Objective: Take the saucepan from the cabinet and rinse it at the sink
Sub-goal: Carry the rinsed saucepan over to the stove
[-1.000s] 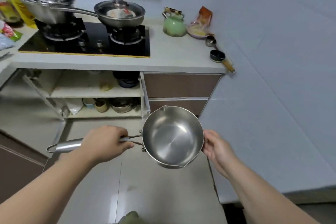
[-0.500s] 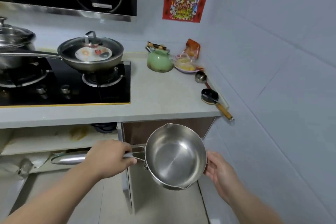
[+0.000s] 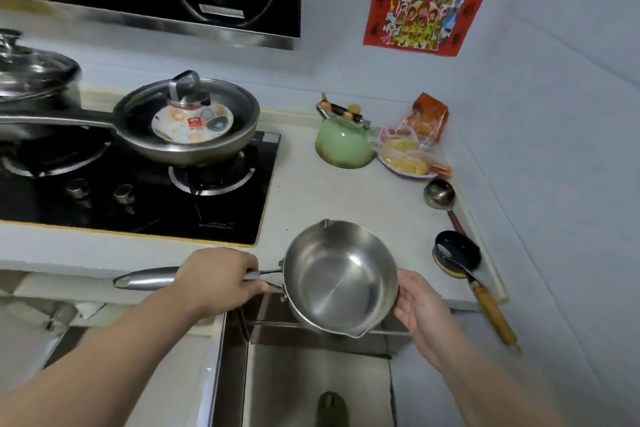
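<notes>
On the far left a lidded pot (image 3: 31, 76) stands on the black gas stove (image 3: 138, 198), and beside it a frying pan (image 3: 187, 125) with a glass lid sits on the right burner. Below, the person's left hand (image 3: 216, 279) is closed around the long steel handle of the saucepan (image 3: 341, 276), near the place where the handle joins the bowl; the free end of the handle points to the left. The saucepan is empty and is held in the air in front of the desk (image 3: 346, 194), partly over its front edge, with the open side turned a little toward the camera. The right hand (image 3: 420, 305) is half open, and its fingers lie against the right rim of the bowl to steady it, not gripping it fully. Further right on the desk are a green kettle (image 3: 343, 146), a plate of food (image 3: 405, 158), a metal ladle (image 3: 440, 192) and a black ladle (image 3: 457, 250) with a wooden handle.

The saucepan seems already out of the cabinet, so the step in hand is carrying it to the sink. No sink and no tap are visible here. The next move probably calls for a turn away from this corner, with the pan kept level and clear of the ladle handles at the desk edge.
</notes>
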